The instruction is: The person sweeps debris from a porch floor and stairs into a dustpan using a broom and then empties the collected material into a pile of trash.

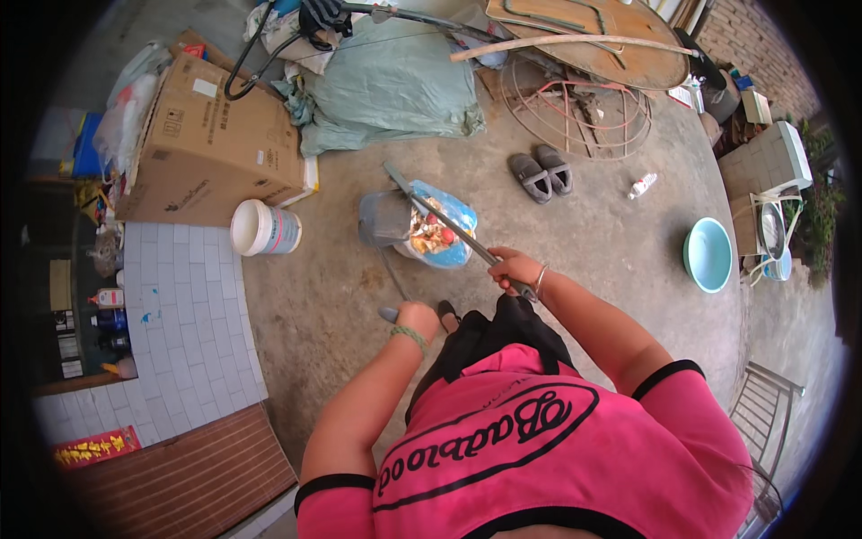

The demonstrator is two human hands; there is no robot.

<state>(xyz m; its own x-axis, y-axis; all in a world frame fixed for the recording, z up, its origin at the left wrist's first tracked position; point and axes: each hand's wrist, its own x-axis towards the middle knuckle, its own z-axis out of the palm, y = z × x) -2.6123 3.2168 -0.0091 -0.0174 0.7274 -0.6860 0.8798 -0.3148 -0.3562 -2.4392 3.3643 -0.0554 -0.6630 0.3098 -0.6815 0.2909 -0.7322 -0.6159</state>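
My left hand [416,320] is closed around the thin handle [396,275] of a grey translucent dustpan [384,217]. The dustpan is against the left side of a bin lined with a blue plastic bag [465,219]. Food scraps and peelings [427,237], with reddish round pieces among them, fill the bag's opening. My right hand [513,268] grips a long grey pole [465,234] near its end; it slants over the bag to a flat grey-green head [397,176] beyond the dustpan. Whether the pole touches the bag, I cannot tell.
A white plastic bucket [248,228] lies tipped at left beside a large cardboard box [222,135]. Behind are a big green sack [390,81] and a round wire frame [572,114]. Grey slippers [541,174], a small bottle [642,185] and a turquoise basin [708,256] stand or lie at right.
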